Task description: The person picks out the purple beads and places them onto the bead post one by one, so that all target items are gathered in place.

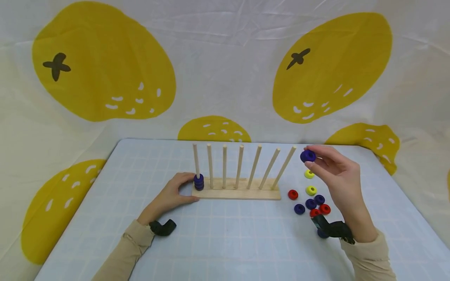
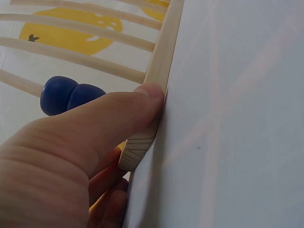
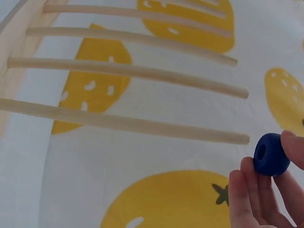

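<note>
A wooden rack [image 1: 228,194] with several upright pegs stands on the table. My left hand [image 1: 172,192] grips its left end, thumb along the front edge and fingers behind, as the left wrist view shows. Blue beads [image 1: 199,182] are stacked low on the leftmost peg, close to that hand. Raised at the right, my right hand [image 1: 339,175] pinches a blue bead [image 1: 308,156] between thumb and fingertips. In the right wrist view the held bead [image 3: 271,155], its hole facing the pegs, is just off the tip of the rightmost peg [image 3: 190,132].
Loose beads lie right of the rack, below the right hand: yellow ones [image 1: 311,190], red ones [image 1: 293,194] and blue ones [image 1: 299,209]. One blue bead [image 1: 322,233] is partly hidden by the right wrist strap. A lemon-print cloth [image 1: 225,78] hangs behind the table.
</note>
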`<state>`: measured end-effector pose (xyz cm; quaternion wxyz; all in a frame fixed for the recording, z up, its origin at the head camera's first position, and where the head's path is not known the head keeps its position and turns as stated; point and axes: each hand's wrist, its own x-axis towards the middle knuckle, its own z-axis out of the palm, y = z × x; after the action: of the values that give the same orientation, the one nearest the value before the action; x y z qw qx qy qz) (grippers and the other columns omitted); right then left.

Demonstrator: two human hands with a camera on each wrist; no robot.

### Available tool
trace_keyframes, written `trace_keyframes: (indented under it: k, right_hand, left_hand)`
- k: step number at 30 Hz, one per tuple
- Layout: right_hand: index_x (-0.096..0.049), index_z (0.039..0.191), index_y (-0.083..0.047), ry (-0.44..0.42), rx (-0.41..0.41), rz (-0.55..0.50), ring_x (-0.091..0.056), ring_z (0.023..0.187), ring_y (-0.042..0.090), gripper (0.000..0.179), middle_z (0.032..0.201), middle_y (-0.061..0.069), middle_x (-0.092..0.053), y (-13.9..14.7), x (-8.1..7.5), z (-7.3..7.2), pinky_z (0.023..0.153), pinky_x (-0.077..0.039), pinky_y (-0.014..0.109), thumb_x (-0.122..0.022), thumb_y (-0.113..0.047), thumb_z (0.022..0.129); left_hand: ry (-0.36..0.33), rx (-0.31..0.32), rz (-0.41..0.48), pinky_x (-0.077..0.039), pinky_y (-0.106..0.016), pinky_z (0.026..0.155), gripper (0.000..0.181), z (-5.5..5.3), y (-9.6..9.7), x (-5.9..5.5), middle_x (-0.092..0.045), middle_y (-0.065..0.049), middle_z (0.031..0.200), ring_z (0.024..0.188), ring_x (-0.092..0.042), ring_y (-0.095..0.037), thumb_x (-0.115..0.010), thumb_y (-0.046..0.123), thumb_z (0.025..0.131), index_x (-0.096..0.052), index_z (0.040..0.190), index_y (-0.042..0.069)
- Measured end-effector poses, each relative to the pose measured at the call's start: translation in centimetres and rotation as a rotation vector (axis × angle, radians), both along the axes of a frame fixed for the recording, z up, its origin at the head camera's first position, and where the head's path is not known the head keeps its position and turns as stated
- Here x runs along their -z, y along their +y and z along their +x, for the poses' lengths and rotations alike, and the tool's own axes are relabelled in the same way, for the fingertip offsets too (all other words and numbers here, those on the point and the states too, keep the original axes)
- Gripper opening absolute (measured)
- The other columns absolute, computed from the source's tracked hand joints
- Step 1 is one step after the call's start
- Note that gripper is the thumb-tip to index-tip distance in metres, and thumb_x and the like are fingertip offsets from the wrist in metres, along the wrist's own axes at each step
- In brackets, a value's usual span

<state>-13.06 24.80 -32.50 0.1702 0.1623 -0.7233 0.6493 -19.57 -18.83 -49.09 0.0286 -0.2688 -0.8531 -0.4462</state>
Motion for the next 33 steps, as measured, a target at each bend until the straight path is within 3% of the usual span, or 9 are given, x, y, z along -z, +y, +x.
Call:
trace_keyframes:
  k: [8,15,20,33]
  right_hand:
    - [-0.059,0.124,0.015,0.077,-0.086,-0.052,-0.063,0.108,0.025,0.038,0.119,0.02,-0.061,-1.5,-1.6,-0.4,0.093,-0.051,0.026,-0.064,0.019,0.086]
    - [-0.062,0.124,0.011,0.081,-0.076,-0.036,-0.063,0.108,0.026,0.038,0.121,0.02,-0.06,-2.8,-3.2,-0.5,0.092,-0.051,0.026,-0.065,0.015,0.087]
    - [-0.061,0.124,0.013,0.111,-0.121,-0.061,-0.062,0.107,0.029,0.038,0.122,0.022,-0.061,-3.8,-4.2,-0.6,0.093,-0.051,0.027,-0.063,0.017,0.087]
    - [-0.063,0.128,0.004,0.085,-0.14,-0.048,-0.06,0.108,0.03,0.037,0.125,0.02,-0.06,-6.5,-7.0,-0.6,0.093,-0.052,0.026,-0.065,0.009,0.091]
  left_hand:
    - [-0.006,0.0,-0.001,-0.039,-0.053,0.106,0.067,0.0,0.0,0.0,-0.059,-0.009,0.133,0.124,-0.05,-0.029,-0.092,0.02,0.07,-0.063,0.13,0.009]
    - [-0.042,-0.001,0.005,-0.037,-0.051,0.109,0.068,0.1,0.0,-0.2,-0.058,-0.006,0.134,0.125,-0.049,-0.027,-0.091,0.022,0.071,-0.063,0.131,0.01]
    - [-0.049,-0.002,0.001,-0.037,-0.052,0.109,0.067,0.0,0.0,-0.2,-0.058,-0.006,0.134,0.126,-0.049,-0.027,-0.091,0.021,0.072,-0.063,0.131,0.011]
    - [-0.061,-0.009,0.005,-0.036,-0.052,0.11,0.068,-0.1,0.0,-0.3,-0.058,-0.007,0.135,0.127,-0.048,-0.027,-0.091,0.02,0.071,-0.062,0.132,0.01]
